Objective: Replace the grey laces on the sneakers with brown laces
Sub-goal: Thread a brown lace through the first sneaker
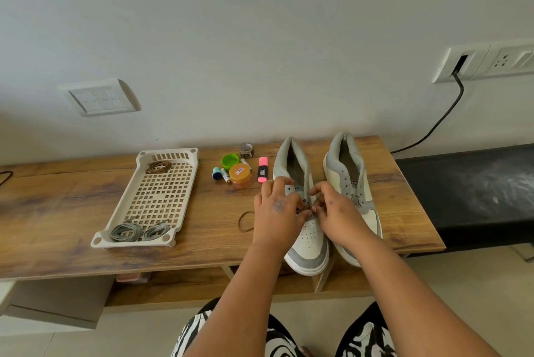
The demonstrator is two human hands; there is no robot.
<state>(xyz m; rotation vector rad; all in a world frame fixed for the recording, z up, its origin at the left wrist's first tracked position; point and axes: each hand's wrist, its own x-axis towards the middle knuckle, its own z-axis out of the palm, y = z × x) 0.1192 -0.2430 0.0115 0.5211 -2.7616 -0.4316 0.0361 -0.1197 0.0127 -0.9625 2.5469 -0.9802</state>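
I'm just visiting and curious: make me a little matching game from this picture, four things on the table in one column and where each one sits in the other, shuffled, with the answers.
Things:
1. grey laces
2. coiled brown lace
3. pink highlighter
4. loose brown lace

Places:
A. on the bare table, just left of the left hand
B. near end of the tray
C. far end of the tray
D. standing-room between the orange-lidded jar and the left sneaker

Pairs: 1-B, 2-C, 3-D, 4-A

The tray is the cream perforated one; the left hand works at the left sneaker, and the orange-lidded jar sits among small items.
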